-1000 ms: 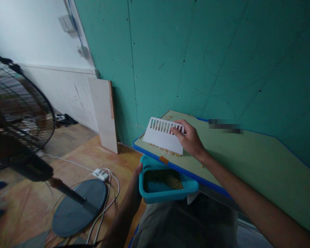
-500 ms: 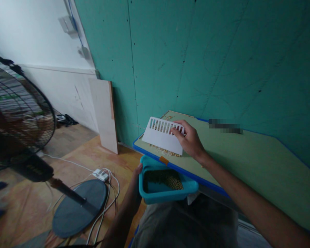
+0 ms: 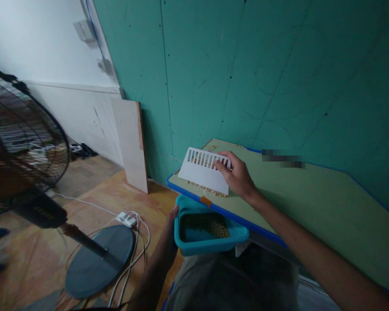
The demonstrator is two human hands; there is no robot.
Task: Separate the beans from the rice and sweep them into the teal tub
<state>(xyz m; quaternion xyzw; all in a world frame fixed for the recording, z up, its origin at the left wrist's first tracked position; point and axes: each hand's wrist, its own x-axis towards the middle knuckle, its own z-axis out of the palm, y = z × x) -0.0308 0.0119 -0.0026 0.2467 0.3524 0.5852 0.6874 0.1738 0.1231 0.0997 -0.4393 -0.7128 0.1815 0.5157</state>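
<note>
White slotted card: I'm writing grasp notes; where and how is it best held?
Probably pinch the white slotted card at the right end of its slotted upper edge, coming from the right, as the right hand does. It looks thin and flat, so thumb and fingers can close on both faces, and its plain lower edge, beside the yellow grains on the table, is left free.

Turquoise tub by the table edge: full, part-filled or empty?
Part-filled. In the turquoise tub, small grains gather toward the right, below the rim, while some bare bottom shows to their left.
</note>
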